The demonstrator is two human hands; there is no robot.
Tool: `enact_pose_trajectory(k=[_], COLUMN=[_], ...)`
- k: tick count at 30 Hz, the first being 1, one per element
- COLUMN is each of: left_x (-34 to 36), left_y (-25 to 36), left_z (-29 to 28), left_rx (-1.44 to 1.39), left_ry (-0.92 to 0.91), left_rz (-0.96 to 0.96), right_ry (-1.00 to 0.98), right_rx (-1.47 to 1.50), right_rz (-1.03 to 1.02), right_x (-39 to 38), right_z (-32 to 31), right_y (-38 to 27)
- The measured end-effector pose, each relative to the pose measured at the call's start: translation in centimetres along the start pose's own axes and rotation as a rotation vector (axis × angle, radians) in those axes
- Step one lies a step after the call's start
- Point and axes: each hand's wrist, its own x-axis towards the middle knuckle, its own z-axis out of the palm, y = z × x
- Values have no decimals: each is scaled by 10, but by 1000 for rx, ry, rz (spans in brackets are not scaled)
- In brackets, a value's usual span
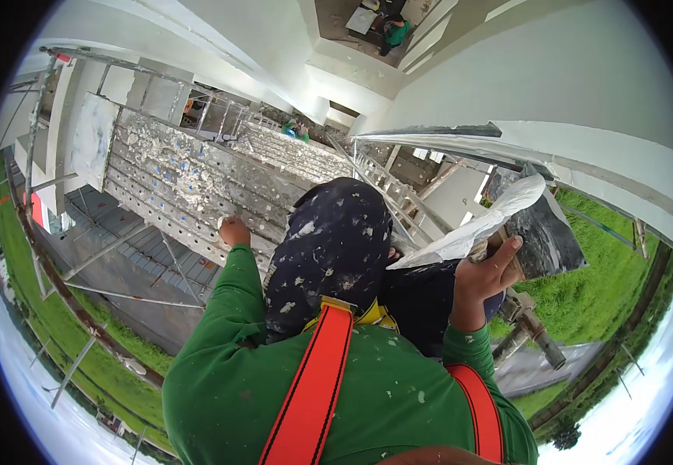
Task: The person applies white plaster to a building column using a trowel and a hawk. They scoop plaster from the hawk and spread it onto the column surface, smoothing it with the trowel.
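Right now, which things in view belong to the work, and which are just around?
Seem in use:
flat dark board, in the right hand
white sheet-like thing beside it
spattered platform, by the left hand

Just around:
pale panel
metal coupler

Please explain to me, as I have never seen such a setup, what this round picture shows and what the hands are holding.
There is no machine here: these are a person's own bare hands. The single picture comes from a wide fisheye camera on their head, looking down, so straight edges bend near the rim.

The left hand is curled by the near edge of a perforated metal platform; whether it holds anything is hard to tell. On the platform lie pale crusted splatter and small blue bits. The right hand grips a dark, smeared flat board. A white sheet lies against it; I cannot tell whether that is gripped too.
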Motion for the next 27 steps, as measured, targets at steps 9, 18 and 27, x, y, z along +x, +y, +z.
enact_pose_trajectory(k=[9,18,27], left_x=[18,-6,-90], left_y=[147,665,504], left_z=[56,-1,-49], left_rx=[-748,-1263,-378], left_ry=[-197,-621,-1013], left_rz=[-271,44,723], right_ry=[-25,110,236], right_rx=[732,775,870], right_rz=[290,310,489], right_x=[17,27,15], right_z=[-16,-47,-33], right_y=[-47,-69,-49])
